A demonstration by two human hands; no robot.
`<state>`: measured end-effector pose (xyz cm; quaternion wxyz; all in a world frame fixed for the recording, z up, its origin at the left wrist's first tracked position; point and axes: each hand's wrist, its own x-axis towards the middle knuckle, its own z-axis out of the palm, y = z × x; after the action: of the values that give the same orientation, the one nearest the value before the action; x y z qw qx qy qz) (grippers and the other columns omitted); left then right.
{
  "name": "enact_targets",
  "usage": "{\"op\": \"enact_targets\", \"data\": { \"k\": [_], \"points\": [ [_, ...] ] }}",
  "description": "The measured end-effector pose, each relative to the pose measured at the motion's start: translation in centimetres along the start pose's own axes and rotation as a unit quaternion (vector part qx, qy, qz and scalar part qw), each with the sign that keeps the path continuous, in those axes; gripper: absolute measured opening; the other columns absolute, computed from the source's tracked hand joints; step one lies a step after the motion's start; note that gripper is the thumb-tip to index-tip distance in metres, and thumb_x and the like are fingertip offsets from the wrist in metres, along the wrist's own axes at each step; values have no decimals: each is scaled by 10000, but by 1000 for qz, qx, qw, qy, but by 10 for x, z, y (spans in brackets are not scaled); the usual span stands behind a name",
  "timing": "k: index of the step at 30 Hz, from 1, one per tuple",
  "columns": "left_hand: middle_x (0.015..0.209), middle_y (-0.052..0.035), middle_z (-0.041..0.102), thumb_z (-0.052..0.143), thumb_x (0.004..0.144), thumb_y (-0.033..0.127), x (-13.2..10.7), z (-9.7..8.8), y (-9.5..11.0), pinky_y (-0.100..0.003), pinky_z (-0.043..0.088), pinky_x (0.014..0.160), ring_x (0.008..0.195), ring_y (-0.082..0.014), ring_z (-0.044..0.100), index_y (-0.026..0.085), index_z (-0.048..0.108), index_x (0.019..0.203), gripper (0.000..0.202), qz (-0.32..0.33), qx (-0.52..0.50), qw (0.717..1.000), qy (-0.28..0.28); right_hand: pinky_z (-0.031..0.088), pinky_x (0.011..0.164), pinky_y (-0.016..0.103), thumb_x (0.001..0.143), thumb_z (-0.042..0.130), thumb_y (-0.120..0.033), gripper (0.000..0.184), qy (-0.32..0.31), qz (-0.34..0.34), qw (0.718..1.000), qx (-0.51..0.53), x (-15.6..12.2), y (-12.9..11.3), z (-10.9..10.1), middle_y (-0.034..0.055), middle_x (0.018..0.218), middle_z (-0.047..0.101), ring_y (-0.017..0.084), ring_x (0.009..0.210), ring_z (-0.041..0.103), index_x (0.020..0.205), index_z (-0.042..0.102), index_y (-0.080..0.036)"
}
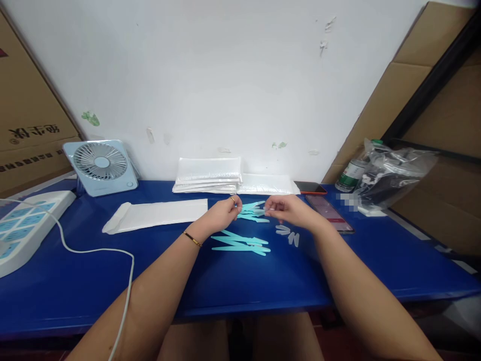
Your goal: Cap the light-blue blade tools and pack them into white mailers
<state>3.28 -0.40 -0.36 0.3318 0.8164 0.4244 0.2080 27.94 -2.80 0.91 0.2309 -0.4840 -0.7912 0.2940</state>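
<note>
My left hand (224,212) is closed in a pinch at the left end of a turquoise eyebrow razor (252,206). My right hand (287,208) pinches a small clear plastic cap (267,209) near the razor's other end; whether cap and blade touch, I cannot tell. Under and between the hands lie more turquoise razors (255,219). Closer to me, several razors (236,244) rest in a loose, crossed group. Below my right hand, several translucent caps (289,233) are scattered on the blue table (285,281).
White padded envelopes (208,173) are stacked by the wall, and a single long one (158,214) lies left. A blue fan (100,165) and power strip (30,225) with a white cable stand left. Right are phones (328,213), a bottle (351,173) and a plastic bag (394,170).
</note>
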Motion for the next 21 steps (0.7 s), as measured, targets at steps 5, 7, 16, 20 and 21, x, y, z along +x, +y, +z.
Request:
{"op": "enact_targets", "data": {
  "k": [5,7,16,20,21],
  "points": [
    [666,16,529,381,859,428,3,1,-3,-223,351,513,587,-123,462,197,524,850,272,-5,12,1000,20,450,594,252,791,574,-282,142,150,-106,977,-105,0,1,-1,51,792,663,134,646,588,824,673,-186],
    [653,15,523,382,856,448,3,1,-1,-224,345,503,580,-126,458,198,531,850,291,-13,8,1000,13,446,624,257,801,562,-257,138,179,-146,959,-167,1,0,0,54,838,662,140,692,587,769,682,-196],
    [633,13,517,414,827,471,3,2,-2,-221,343,473,545,-118,439,181,538,848,316,-32,-33,999,-10,410,643,227,871,477,-231,222,152,-191,920,-305,2,-4,11,35,863,671,133,760,605,815,691,-221],
    [622,21,515,430,818,468,3,0,-1,-224,352,483,537,-115,439,189,527,816,295,-40,-42,998,-15,401,630,228,880,461,-234,239,155,-181,916,-321,2,-7,11,41,856,670,133,743,603,813,689,-215],
    [619,23,512,435,814,466,2,0,0,-224,355,488,537,-114,440,190,525,809,290,-40,-47,998,-15,402,630,229,881,459,-232,239,158,-181,917,-320,2,-7,11,42,857,669,133,739,602,816,688,-213]
  ]
}}
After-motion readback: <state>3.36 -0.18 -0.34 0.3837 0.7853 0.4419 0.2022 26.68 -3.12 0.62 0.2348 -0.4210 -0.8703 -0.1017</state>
